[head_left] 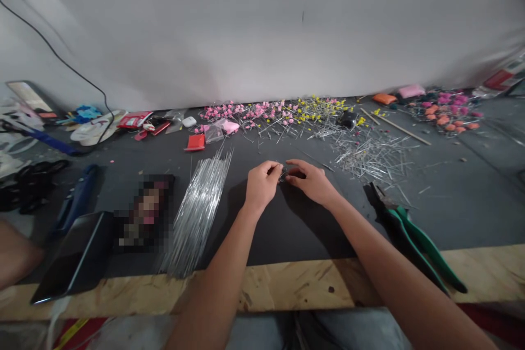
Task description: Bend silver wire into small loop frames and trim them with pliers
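My left hand (262,183) is over the middle of the dark table, its thumb and forefinger pinched together on something small and dark that I cannot make out. Facing it, my right hand (309,180) has its curved fingers apart, with the fingertips close beside that small thing. Left of my hands lies a bundle of long straight silvery wires (200,202). A loose heap of short wire pieces (373,156) is spread beyond my right hand. Green-handled pliers (410,240) rest at the right, near the wooden front edge.
Along the wall lie wires with pink tips (254,112) and yellow tips (320,106). Orange and magenta balls on wires (447,115) are at far right. On the left are a dark phone-like device (76,254), a blue tool (76,199), a red packet (196,142) and another person's arm (16,254).
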Tool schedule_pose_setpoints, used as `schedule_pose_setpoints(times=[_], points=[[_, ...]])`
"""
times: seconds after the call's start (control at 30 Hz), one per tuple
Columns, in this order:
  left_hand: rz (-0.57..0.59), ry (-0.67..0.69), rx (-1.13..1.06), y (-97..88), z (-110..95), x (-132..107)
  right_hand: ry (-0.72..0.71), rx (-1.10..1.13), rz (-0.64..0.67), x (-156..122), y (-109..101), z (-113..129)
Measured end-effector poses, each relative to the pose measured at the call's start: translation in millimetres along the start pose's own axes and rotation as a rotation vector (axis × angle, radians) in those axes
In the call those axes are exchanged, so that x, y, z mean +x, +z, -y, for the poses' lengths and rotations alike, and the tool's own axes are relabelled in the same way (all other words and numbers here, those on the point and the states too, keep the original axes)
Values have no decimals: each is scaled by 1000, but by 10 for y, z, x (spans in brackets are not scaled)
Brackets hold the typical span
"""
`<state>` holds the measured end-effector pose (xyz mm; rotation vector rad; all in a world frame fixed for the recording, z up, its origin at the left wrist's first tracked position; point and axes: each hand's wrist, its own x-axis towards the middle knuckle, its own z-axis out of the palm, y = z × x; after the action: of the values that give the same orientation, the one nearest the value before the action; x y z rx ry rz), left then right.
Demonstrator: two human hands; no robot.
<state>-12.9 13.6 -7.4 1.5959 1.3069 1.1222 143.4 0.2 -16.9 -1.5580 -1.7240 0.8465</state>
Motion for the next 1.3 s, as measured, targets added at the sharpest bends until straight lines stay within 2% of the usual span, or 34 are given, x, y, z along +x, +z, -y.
schedule_pose_setpoints(times=[0.6,1.07,1.2,1.3], points=[[16,-31,-70,3,-19,-2,37,-168,51,16,-15,90],[36,-208,-175,53,126,53,28,-198,34,7,10,50],[-10,-218,-227,66,111,38,26,-158,-44,-8,38,41],[-98,-220,-383,97,61,23,49,-86,-160,-25,70,38]])
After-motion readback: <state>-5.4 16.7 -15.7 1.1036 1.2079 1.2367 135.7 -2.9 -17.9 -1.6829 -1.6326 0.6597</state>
